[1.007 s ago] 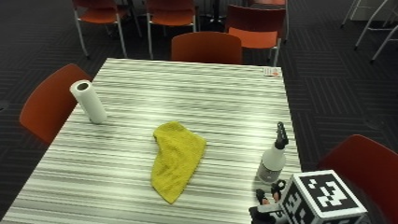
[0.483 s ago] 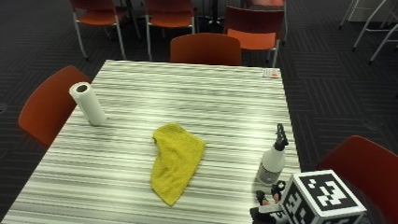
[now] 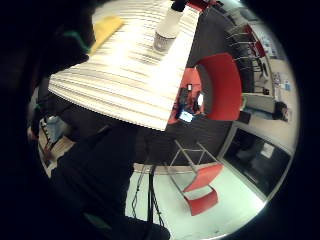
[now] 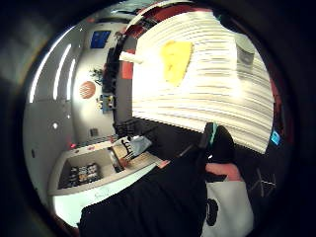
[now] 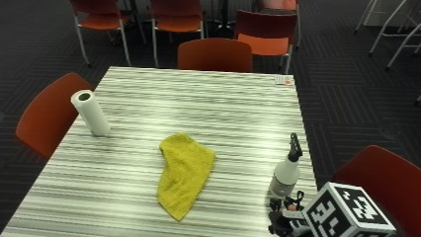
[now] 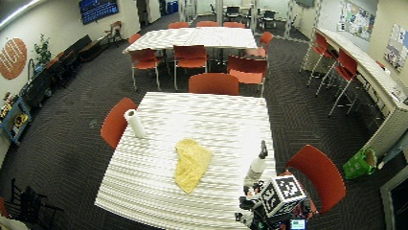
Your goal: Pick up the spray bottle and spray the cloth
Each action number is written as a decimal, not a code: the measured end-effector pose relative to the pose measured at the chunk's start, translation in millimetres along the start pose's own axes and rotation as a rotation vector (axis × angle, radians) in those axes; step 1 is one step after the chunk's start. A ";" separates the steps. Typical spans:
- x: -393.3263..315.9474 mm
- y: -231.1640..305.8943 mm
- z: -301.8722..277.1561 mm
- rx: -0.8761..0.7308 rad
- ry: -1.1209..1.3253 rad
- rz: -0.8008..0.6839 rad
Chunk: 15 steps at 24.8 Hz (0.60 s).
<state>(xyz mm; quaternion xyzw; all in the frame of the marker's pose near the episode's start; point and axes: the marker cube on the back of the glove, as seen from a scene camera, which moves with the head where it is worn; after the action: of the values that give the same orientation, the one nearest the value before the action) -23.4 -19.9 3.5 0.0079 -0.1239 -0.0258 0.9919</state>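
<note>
Striped table [image 5: 197,98]: spray bottle [image 5: 285,173] upright near right edge, tippable by approaching gloved hand [image 5: 284,224], grip unreadable; cloth [image 5: 182,173] mid-table

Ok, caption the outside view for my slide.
Yellow cloth lies mid-table, spray bottle upright near the table's edge, paper towel roll standing opposite.

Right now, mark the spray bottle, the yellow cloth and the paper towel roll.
spray bottle [image 5: 285,177], outside view, on its white body.
yellow cloth [image 5: 184,170], outside view, on the middle of the cloth.
paper towel roll [image 5: 91,114], outside view, on its upright side.
</note>
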 end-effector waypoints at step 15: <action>-4.5 -31.7 9.4 0.199 -0.891 0.033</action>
<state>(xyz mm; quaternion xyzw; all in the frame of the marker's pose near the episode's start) -31.7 -51.4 10.7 0.0892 -0.5404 0.0011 0.8367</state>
